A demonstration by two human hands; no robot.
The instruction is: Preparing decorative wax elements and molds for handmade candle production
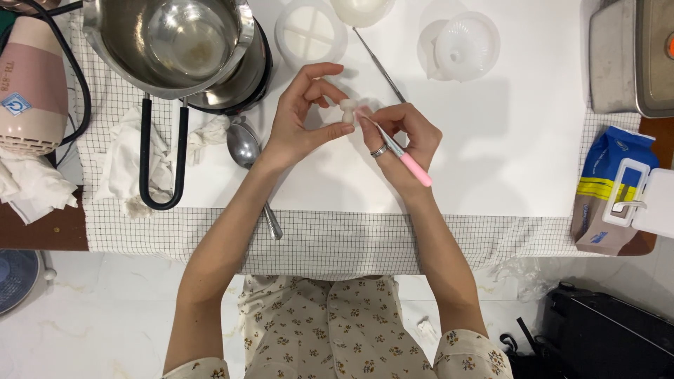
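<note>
**Small white piece pinched and worked with a pink-handled tool**

Head view: the left hand (302,119) pinches a small white mushroom-shaped piece (347,109) between thumb and fingertips, above the white mat (505,140). The piece is pale, matte, with a wider cap and a short stem; its long axis runs roughly up and down the picture, cap toward the far side. The right hand (404,140), wearing a ring, is closed around a thin pink-handled tool (404,156), whose metal tip touches the piece and whose handle slants down-right toward the person. A spoon (246,151) lies just left of the left wrist.
</note>
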